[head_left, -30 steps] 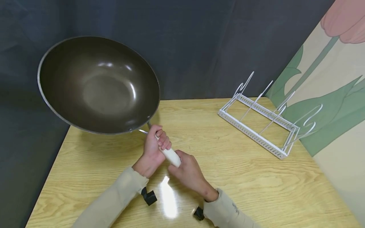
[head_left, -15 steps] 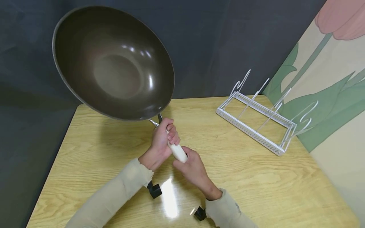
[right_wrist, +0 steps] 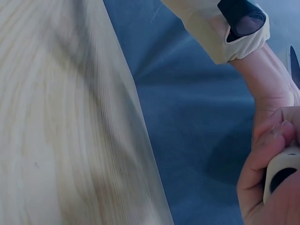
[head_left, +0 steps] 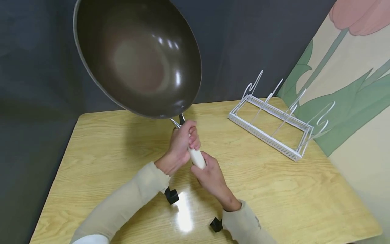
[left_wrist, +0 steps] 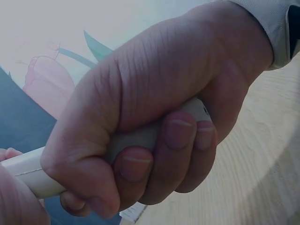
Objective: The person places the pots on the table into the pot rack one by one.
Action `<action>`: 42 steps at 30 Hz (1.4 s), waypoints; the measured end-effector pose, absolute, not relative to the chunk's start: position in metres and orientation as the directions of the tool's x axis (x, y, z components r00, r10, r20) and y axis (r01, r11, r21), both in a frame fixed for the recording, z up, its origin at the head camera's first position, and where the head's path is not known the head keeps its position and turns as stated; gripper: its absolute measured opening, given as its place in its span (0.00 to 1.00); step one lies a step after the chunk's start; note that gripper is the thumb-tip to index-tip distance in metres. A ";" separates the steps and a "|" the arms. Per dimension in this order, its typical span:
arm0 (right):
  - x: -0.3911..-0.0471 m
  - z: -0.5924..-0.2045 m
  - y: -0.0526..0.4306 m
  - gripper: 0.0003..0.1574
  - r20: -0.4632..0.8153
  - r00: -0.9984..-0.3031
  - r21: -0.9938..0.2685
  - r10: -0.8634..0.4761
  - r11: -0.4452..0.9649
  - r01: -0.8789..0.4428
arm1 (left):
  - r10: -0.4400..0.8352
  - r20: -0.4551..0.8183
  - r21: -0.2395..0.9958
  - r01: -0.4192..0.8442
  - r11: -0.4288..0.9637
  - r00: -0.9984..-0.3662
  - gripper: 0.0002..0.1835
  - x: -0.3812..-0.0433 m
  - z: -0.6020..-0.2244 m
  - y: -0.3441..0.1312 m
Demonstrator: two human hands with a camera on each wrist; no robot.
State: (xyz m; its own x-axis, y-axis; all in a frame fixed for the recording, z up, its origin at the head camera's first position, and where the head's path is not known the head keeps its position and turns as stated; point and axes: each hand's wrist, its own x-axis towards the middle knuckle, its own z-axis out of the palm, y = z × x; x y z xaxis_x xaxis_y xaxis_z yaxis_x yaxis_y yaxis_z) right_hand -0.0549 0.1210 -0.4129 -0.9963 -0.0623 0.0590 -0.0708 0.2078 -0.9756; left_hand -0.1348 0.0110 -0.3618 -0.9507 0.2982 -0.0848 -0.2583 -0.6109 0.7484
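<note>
Left hand (head_left: 184, 139) is wrapped round the handle (head_left: 198, 158) near the pan (head_left: 140, 61) — right hand (head_left: 210, 174) grips its end; white rack (head_left: 265, 137) right of the pan.

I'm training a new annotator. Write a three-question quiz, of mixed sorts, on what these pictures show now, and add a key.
1. True or false: the left hand grips the handle closer to the pan than the right hand does.

2. Multiple choice: in the head view, where is the white rack?
A) inside the pan
B) hanging from the handle
C) on the table, to the right of the pan

3. Fill the gap: the wall beside the rack is painted with green leaves and a pink ____.

Key: 1. True. 2. C. 3. Flower.
</note>
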 end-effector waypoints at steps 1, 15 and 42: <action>-0.055 -0.412 0.122 0.09 0.061 -0.997 -0.976 -0.056 0.205 -0.071 | 0.300 -0.083 0.750 -0.258 -0.609 -0.950 0.18 -0.135 -0.360 0.013; -0.049 -0.410 0.130 0.14 0.004 -1.000 -0.999 0.020 0.035 -0.003 | 0.374 -0.053 0.803 -0.262 -0.535 -0.926 0.17 -0.140 -0.352 0.038; -0.055 -0.414 0.151 0.07 0.031 -0.984 -0.994 0.178 -0.100 -0.049 | 0.436 0.004 0.864 -0.216 -0.455 -0.900 0.22 -0.152 -0.348 0.088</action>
